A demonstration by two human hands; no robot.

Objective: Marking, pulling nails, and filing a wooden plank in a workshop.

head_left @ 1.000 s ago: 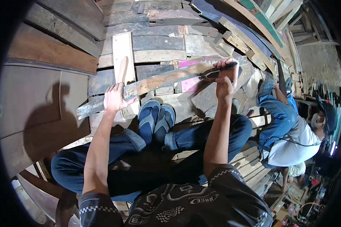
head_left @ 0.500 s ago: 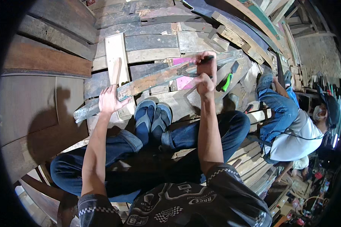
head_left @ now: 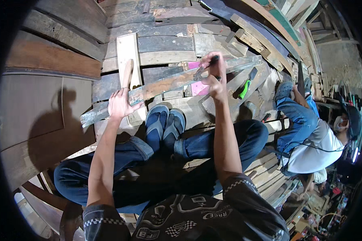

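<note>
R hand w/ dark tool now lower on plank, fingers clamped; L hand fingers still gripping plank.

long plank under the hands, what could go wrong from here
The long plank is steadied only by the left hand near one end, so it may twist or slip. The right hand works a dark tool close to its own fingers. The feet in sandals sit just below the plank, so a slip could hit the toes.
</note>
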